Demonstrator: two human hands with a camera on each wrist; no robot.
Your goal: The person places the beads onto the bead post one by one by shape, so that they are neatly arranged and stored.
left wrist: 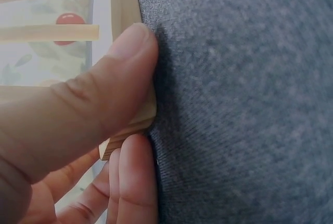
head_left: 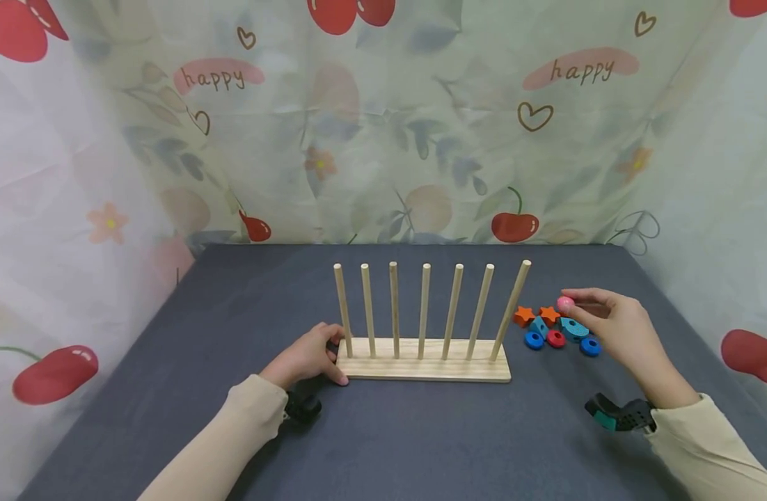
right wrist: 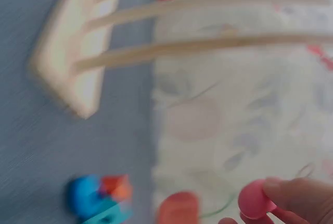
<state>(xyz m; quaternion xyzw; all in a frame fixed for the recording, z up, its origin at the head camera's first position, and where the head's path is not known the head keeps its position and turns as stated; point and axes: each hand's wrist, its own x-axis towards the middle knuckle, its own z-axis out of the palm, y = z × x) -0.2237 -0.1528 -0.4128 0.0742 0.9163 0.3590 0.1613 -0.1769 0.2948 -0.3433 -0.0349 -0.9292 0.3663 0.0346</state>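
A wooden peg stand (head_left: pixel 429 370) with several upright dowels sits mid-table. My left hand (head_left: pixel 311 355) grips its left end; in the left wrist view the thumb (left wrist: pixel 132 52) lies along the front edge, the other fingers at the end face. To the right of the stand, my right hand (head_left: pixel 615 327) pinches a pink round bead (head_left: pixel 565 304) between thumb and fingertips, above a small group of beads. In the right wrist view the same pink bead (right wrist: pixel 255 200) shows at the fingertips, off to the side of the dowels.
Under the right hand lie orange star beads (head_left: pixel 524 317), teal beads (head_left: pixel 573 329), blue ring beads (head_left: pixel 590 346) and a red ring bead (head_left: pixel 555 339), close together. A dark cloth (head_left: pixel 383 445) covers the table; patterned curtains (head_left: pixel 383 139) stand behind and at both sides.
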